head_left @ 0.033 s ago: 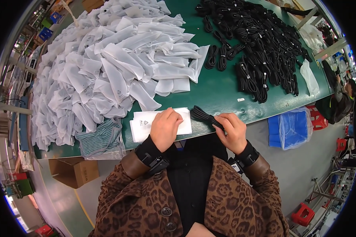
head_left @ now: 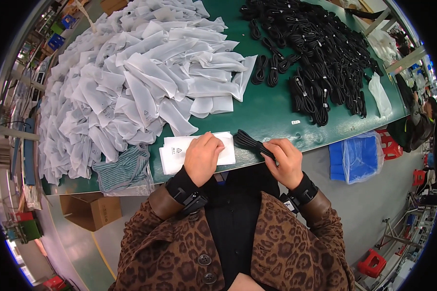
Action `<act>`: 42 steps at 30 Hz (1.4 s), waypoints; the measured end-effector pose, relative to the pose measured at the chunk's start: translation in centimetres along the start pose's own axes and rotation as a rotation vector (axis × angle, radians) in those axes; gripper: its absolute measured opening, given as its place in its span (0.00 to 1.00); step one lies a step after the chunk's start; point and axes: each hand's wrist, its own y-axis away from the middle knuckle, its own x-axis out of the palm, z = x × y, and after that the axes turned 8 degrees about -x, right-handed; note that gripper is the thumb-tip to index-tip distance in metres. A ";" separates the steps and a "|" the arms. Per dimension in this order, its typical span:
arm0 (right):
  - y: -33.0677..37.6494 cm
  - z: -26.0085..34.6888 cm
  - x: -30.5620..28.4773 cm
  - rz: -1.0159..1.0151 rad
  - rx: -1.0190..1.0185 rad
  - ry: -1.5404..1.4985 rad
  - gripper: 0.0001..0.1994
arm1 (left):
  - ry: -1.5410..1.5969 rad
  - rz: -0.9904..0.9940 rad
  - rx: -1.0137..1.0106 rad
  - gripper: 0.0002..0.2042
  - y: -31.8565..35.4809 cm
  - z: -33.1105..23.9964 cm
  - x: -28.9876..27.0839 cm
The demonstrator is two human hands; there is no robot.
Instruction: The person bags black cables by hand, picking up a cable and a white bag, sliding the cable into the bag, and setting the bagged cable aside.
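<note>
Close to the table's front edge lies a small stack of flat white bags [head_left: 172,156] with dark print. My left hand [head_left: 202,157] rests on the right half of the stack, its fingers bent together at the top bag; the fingertips are partly hidden. To the right of it, my right hand [head_left: 284,162] grips one end of a coiled black cable [head_left: 250,142] between thumb and fingers. The cable's other end points left, close to the right edge of the stack.
A large heap of filled whitish bags [head_left: 145,72] covers the table's left side. Many coiled black cables [head_left: 320,53] are piled at the back right. A striped greenish cloth [head_left: 124,168] lies left of the stack. Below stand a cardboard box [head_left: 92,211] and a lined blue bin [head_left: 357,157].
</note>
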 end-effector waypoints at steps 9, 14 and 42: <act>-0.6 0.4 -0.5 0.043 -0.104 0.001 0.19 | 0.298 0.057 -0.287 0.02 -0.4 -1.1 -0.9; -1.0 0.3 -0.8 0.129 -0.172 0.042 0.22 | 0.384 -0.007 -0.272 0.03 -0.6 -1.2 -0.7; -3.5 0.6 0.5 0.014 0.074 -0.343 0.09 | 0.157 0.027 0.115 0.08 -3.2 -1.7 -4.0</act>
